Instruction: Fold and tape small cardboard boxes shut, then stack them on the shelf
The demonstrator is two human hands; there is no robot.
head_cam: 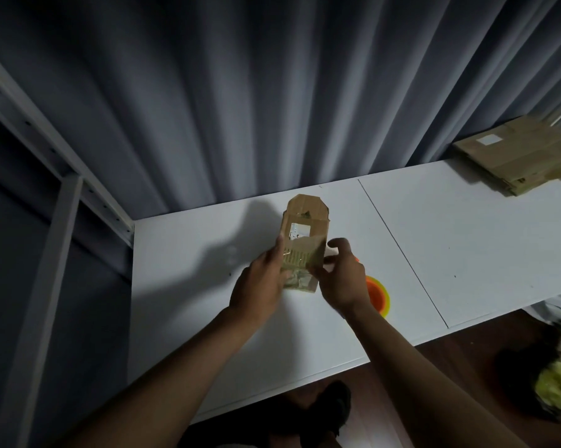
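Note:
A small brown cardboard box (305,231) with a white label is held above the white shelf board (182,263), its far flap standing up. My left hand (261,281) grips the box's left side near its lower end. My right hand (340,276) pinches the box's right lower edge with thumb and curled fingers. An orange and yellow tape roll (377,295) lies on the board just behind my right wrist, partly hidden.
A stack of flattened cardboard boxes (518,156) lies at the board's far right corner. A grey metal shelf frame (62,189) rises on the left. Grey curtains hang behind. Dark floor and a bag with green contents (557,386) are at the lower right.

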